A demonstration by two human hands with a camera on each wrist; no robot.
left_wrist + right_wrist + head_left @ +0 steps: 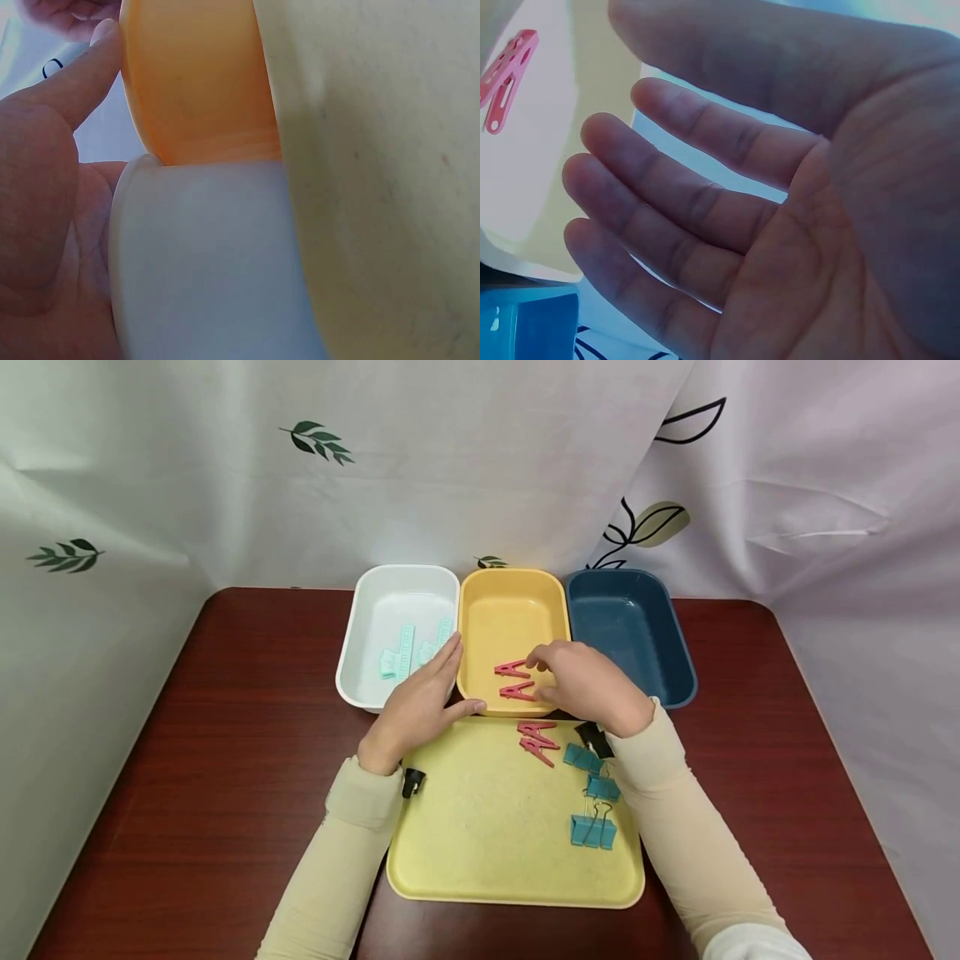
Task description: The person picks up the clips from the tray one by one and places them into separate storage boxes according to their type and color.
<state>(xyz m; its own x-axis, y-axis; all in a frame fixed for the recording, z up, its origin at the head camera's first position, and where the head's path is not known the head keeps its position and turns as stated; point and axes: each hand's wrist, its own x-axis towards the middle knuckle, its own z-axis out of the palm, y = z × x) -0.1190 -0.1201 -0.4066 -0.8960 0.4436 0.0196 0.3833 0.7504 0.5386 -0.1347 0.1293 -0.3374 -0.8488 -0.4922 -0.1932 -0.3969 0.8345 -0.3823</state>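
Two pink clothespins [513, 669] lie in the yellow bin [510, 618]. Just to their right hovers my right hand [592, 681], its fingers loosely bent and, in the right wrist view, holding nothing. My left hand [420, 706] rests along the near rims of the white bin [378, 610] and the yellow bin, fingers straight, thumb touching the yellow rim. Below, on the yellow tray [480, 827], lie two more pink clothespins [537, 748]. Mint-coloured clips [406, 652] sit in the white bin, partly covered by my left fingers.
A dark blue bin [622, 618] stands right of the yellow one. On the tray's right side lie teal binder clips [592, 832] and a black clip [595, 739] partly under my right wrist. Another black clip [412, 782] is at the tray's left edge.
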